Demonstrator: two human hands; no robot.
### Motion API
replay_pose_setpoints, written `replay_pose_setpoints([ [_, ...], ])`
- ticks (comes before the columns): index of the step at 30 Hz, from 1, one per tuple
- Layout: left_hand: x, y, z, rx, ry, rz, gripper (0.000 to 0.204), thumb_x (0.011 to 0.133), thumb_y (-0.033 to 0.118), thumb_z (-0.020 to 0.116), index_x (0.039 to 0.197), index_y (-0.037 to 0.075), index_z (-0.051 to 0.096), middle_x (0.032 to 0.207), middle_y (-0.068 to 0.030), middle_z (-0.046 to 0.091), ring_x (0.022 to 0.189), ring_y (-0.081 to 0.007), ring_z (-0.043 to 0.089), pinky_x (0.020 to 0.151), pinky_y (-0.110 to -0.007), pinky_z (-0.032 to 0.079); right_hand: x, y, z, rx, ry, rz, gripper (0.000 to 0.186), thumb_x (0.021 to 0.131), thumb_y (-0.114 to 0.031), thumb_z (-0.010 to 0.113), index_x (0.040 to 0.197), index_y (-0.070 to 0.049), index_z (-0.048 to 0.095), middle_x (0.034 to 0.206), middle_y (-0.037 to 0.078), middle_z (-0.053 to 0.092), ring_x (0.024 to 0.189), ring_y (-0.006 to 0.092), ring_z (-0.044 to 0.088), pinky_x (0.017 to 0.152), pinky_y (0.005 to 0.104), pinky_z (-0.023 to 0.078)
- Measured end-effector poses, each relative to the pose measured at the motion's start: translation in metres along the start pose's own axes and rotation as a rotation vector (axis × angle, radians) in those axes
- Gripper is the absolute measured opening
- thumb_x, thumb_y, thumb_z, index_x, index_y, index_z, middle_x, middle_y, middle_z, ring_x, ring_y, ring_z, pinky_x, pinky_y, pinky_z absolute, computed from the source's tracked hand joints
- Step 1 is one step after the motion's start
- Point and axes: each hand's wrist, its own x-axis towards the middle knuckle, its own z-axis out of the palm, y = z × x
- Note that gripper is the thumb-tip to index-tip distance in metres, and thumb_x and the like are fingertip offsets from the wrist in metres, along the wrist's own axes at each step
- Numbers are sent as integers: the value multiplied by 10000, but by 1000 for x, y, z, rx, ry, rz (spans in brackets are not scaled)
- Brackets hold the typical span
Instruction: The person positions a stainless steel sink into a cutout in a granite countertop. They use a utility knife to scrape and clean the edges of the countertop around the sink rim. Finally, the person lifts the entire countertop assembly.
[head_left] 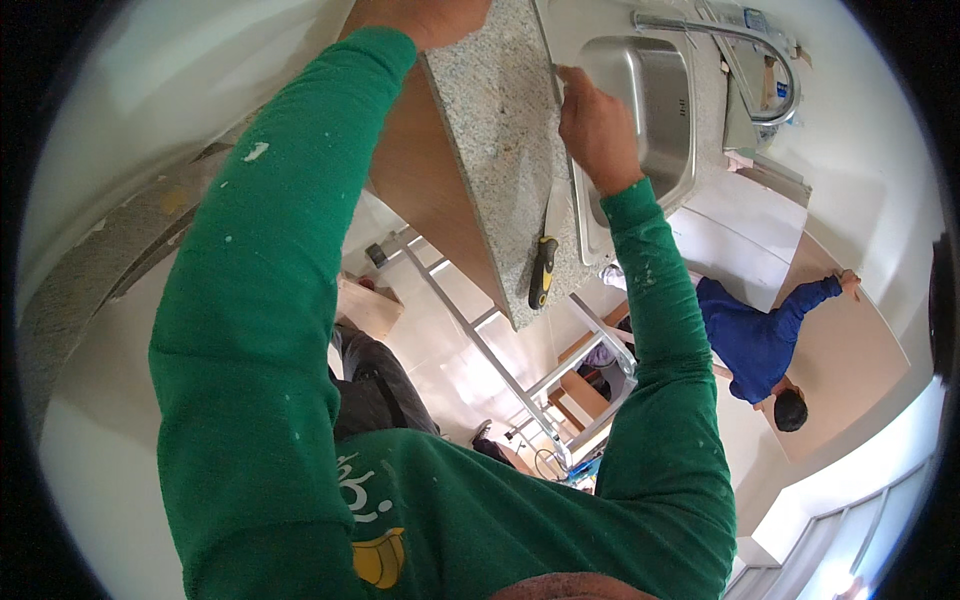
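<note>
My left hand is at the top edge of the picture, by the outer edge of a speckled grey stone countertop; its fingers are mostly cut off. My right hand is curled at the near-left rim of a stainless steel sink, index finger and thumb at the seam between rim and stone. Whatever it may pinch is hidden. Between my arms, a flat-bladed tool with a black and yellow handle lies on the countertop along the sink rim, touched by neither hand.
A curved chrome faucet rises behind the sink. Below the counter's wood panel, an aluminium ladder stands on the tiled floor. At right, a person in a blue top reaches across a large beige board. A wooden block is lower left.
</note>
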Motion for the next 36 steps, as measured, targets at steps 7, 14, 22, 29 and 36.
replay_pose_setpoints([
  [7,-3,-1,1,25,83,28,330,864,-17,536,1138,-10,720,1205,-162,705,1163,-380,645,1074,-460,504,-65,-7,-8,9,-66,81,321,978,-42,585,1291,-100,625,891,233,734,775,450,715,665,547,568],
  [14,1,4,-3,-40,-21,4,331,876,-32,527,1149,-29,715,1189,-189,703,1163,-382,638,1073,-461,495,-118,-2,-6,-3,-88,93,432,938,-45,584,1367,-102,564,931,196,718,764,426,715,641,549,570],
  [22,-1,-6,6,0,-20,8,346,892,-27,515,1173,-20,717,1295,-168,682,1223,-377,609,1105,-453,478,-133,-12,-16,45,-217,279,363,981,-27,591,1336,-105,592,973,240,734,822,465,715,682,552,571],
  [29,0,1,7,3,-40,-55,352,907,-9,520,1201,4,713,1299,-159,677,1222,-383,608,1096,-456,484,-53,-22,-33,192,151,172,290,1011,-53,572,1285,-112,647,786,249,691,702,455,699,598,516,534],
  [36,2,5,-2,2,-36,-48,344,912,18,560,1226,14,698,1277,-148,677,1172,-381,621,1061,-464,497,79,-8,13,117,330,-34,253,1004,-111,572,1247,-132,638,783,219,710,695,451,699,613,562,545],
])
